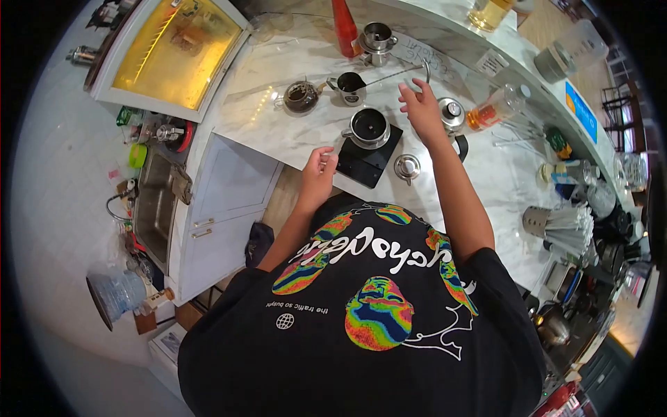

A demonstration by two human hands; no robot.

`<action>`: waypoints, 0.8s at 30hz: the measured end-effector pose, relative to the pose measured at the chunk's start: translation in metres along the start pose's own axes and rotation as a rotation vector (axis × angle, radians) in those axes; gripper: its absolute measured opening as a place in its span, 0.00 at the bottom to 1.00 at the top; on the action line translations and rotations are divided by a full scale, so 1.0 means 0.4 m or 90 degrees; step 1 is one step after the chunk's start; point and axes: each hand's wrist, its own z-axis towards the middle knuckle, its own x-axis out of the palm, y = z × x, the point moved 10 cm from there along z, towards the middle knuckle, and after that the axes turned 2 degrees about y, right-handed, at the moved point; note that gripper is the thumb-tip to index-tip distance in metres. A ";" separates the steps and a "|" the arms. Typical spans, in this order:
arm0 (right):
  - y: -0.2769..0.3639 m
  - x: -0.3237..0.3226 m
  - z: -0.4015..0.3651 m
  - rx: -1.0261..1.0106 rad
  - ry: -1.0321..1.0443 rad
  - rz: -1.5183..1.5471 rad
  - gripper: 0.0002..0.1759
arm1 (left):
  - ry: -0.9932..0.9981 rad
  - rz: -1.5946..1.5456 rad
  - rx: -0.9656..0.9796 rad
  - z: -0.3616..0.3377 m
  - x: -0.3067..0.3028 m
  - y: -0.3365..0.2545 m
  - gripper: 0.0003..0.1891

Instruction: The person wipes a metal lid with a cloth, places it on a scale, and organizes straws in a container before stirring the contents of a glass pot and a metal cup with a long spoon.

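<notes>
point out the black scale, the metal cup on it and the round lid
black scale [373, 167], head view, bare front of its top
metal cup [368, 126], head view, its dark inside
round lid [406, 167], head view, its knob

Two hands [317, 170] [419, 104], two metal filters [368, 126] [377, 36], one black scale [365, 165], one red bottle [344, 28].

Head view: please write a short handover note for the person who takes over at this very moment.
Left hand: fingers curled, at the left corner of the black scale; a grip is not clear.
Right hand: open, empty, over the marble counter beside the metal kettle.
Placed: metal cup with dark contents on the scale; round metal lid lying beside it.
Untouched: metal pitcher with long spoon, glass pot of dark liquid.
</notes>
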 end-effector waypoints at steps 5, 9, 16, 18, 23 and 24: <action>0.009 0.064 0.137 -0.064 0.005 -0.030 0.26 | -0.048 0.030 -0.001 -0.028 -0.021 -0.006 0.17; 0.066 0.098 0.123 -0.181 0.010 -0.144 0.23 | -0.069 0.042 0.003 -0.028 -0.042 -0.015 0.16; 0.174 0.079 -0.005 -0.357 0.027 -0.233 0.19 | -0.055 0.024 0.003 -0.007 -0.024 -0.027 0.16; 0.189 0.061 -0.036 -0.355 0.021 -0.216 0.18 | -0.049 0.027 0.013 0.000 -0.019 -0.044 0.17; 0.186 0.004 -0.089 -0.339 0.001 -0.151 0.18 | -0.012 0.047 0.015 0.024 0.000 -0.086 0.17; 0.184 -0.007 -0.099 -0.324 -0.001 -0.121 0.18 | -0.021 0.044 0.032 0.030 0.002 -0.091 0.17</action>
